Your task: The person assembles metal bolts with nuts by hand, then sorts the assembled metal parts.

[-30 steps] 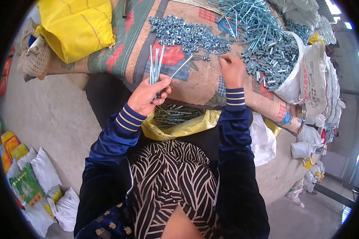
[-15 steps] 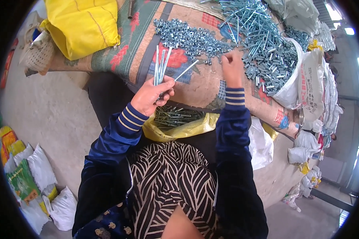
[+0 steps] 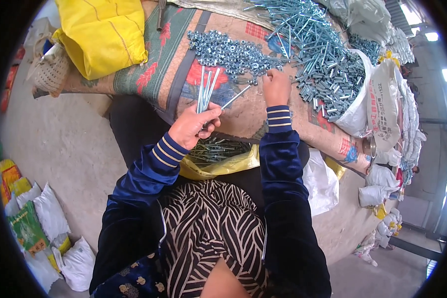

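My left hand [image 3: 194,125] is closed round a bundle of thin silvery metal rods [image 3: 206,89], most pointing away from me. One rod [image 3: 236,97] slants out to the right between thumb and fingers, its far tip close to a loose nut. My right hand [image 3: 276,88] is just right of that tip, fingers pinched together at the near edge of the spread of hex nuts [image 3: 228,50]. Whatever it pinches is hidden. Short metal sleeves [image 3: 328,82] and a heap of long rods [image 3: 303,27] lie to its right on the patterned cloth [image 3: 156,74].
An open yellow bag [image 3: 226,170] in my lap holds many rod-like pieces [image 3: 217,150]. At the far left stands a yellow sack [image 3: 102,37], with a metal bar [image 3: 161,15] beside it. A white sack [image 3: 362,107] borders the sleeves. Packed bags [image 3: 52,213] lie on the floor at left.
My right hand has moved left, away from the sleeves and closer to the slanting rod's tip. The left hand has shifted slightly right and nearer me, still gripping the rods.
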Demonstrator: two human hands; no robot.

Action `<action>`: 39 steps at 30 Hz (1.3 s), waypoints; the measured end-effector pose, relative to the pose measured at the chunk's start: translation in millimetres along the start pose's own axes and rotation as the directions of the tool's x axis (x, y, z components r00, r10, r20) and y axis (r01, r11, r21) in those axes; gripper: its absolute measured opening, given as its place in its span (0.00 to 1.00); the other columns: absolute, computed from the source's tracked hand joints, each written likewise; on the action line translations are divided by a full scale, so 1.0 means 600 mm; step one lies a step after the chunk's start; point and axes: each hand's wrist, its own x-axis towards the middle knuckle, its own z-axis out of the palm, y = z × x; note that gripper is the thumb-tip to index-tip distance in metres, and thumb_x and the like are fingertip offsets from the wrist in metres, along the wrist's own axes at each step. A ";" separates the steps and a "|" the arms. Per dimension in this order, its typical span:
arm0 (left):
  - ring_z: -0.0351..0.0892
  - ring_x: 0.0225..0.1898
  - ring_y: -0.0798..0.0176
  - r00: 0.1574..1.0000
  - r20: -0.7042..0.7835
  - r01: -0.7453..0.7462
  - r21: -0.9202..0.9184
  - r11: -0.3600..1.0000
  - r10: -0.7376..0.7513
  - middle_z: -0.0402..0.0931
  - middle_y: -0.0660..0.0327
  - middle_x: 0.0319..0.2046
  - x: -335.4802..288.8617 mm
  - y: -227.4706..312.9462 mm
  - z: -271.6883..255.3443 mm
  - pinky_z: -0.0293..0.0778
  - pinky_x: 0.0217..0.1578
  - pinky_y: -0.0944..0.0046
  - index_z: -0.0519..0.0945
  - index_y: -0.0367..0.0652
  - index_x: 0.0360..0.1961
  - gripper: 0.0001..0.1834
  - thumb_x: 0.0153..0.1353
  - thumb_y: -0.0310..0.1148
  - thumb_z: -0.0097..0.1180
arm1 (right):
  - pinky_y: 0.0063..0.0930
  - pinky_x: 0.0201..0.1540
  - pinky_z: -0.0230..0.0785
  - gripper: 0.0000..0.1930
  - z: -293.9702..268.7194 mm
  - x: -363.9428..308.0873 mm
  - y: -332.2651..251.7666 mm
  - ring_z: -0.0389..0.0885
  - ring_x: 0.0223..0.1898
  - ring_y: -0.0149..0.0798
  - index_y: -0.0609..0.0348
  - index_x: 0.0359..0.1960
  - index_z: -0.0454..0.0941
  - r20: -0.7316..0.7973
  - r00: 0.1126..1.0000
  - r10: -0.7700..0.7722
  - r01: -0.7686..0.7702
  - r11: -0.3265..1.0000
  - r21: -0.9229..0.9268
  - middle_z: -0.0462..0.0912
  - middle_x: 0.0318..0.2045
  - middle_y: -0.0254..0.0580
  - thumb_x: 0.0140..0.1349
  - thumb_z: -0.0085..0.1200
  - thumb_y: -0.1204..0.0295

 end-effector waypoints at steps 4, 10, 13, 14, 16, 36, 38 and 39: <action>0.67 0.19 0.77 1.000 0.007 -0.002 -0.015 1.000 0.002 0.72 0.66 0.24 -0.005 0.000 -0.011 0.55 0.14 0.79 0.73 0.45 0.38 0.08 0.60 0.33 0.57 | 0.43 0.35 0.71 0.05 -0.008 -0.001 -0.008 0.79 0.33 0.53 0.59 0.25 0.79 0.085 0.994 0.062 -0.060 0.998 -0.027 0.80 0.26 0.49 0.50 0.58 0.70; 0.67 0.19 0.77 1.000 -0.002 -0.010 -0.014 1.000 0.010 0.72 0.66 0.24 -0.015 -0.004 -0.013 0.55 0.14 0.79 0.73 0.44 0.37 0.08 0.60 0.34 0.57 | 0.24 0.27 0.69 0.08 -0.036 -0.037 0.041 0.78 0.23 0.31 0.62 0.33 0.83 0.168 0.972 0.165 -0.228 0.832 0.506 0.82 0.24 0.42 0.53 0.57 0.73; 0.67 0.20 0.76 1.000 0.018 0.002 -0.007 1.000 -0.002 0.73 0.65 0.23 -0.011 -0.008 -0.014 0.56 0.15 0.78 0.74 0.45 0.37 0.08 0.59 0.33 0.58 | 0.14 0.28 0.69 0.09 -0.046 -0.058 0.035 0.78 0.26 0.26 0.69 0.39 0.80 0.186 0.959 0.214 -0.281 0.622 0.731 0.80 0.27 0.35 0.59 0.56 0.76; 0.67 0.20 0.76 1.000 0.018 0.003 -0.006 1.000 -0.003 0.73 0.65 0.23 -0.011 -0.008 -0.014 0.56 0.15 0.78 0.74 0.45 0.37 0.08 0.59 0.33 0.58 | 0.14 0.28 0.69 0.09 -0.047 -0.063 0.030 0.78 0.26 0.26 0.69 0.39 0.80 0.187 0.959 0.215 -0.282 0.621 0.731 0.80 0.27 0.35 0.59 0.56 0.76; 0.67 0.19 0.76 0.999 0.034 0.018 0.000 1.000 -0.018 0.73 0.64 0.23 -0.007 -0.007 -0.008 0.55 0.15 0.78 0.74 0.44 0.37 0.08 0.58 0.33 0.58 | 0.14 0.28 0.70 0.09 -0.052 -0.068 0.019 0.77 0.26 0.25 0.68 0.38 0.80 0.182 0.942 0.281 -0.312 0.540 0.781 0.80 0.27 0.34 0.59 0.56 0.75; 0.67 0.18 0.74 0.997 0.076 0.014 0.001 1.000 -0.014 0.73 0.63 0.22 0.003 -0.019 0.002 0.56 0.13 0.76 0.73 0.45 0.34 0.06 0.59 0.32 0.57 | 0.46 0.38 0.67 0.05 -0.033 -0.062 0.024 0.74 0.35 0.55 0.60 0.28 0.72 -0.033 0.994 -0.109 0.107 0.992 -0.063 0.75 0.33 0.52 0.52 0.51 0.72; 0.67 0.19 0.74 0.998 0.062 0.007 -0.017 1.000 -0.006 0.73 0.63 0.23 -0.001 -0.015 -0.001 0.56 0.13 0.76 0.73 0.44 0.34 0.06 0.59 0.32 0.58 | 0.44 0.38 0.67 0.04 -0.039 -0.062 0.022 0.74 0.35 0.54 0.62 0.28 0.71 -0.081 0.994 -0.079 0.095 0.973 0.209 0.75 0.32 0.52 0.53 0.50 0.74; 0.67 0.19 0.74 0.998 0.069 -0.001 -0.017 1.000 0.002 0.73 0.63 0.23 0.001 -0.010 0.003 0.56 0.13 0.76 0.73 0.44 0.34 0.06 0.59 0.32 0.58 | 0.40 0.36 0.68 0.04 -0.043 -0.063 0.023 0.76 0.32 0.51 0.64 0.29 0.71 -0.064 0.997 0.030 -0.005 0.934 0.358 0.75 0.29 0.51 0.55 0.49 0.76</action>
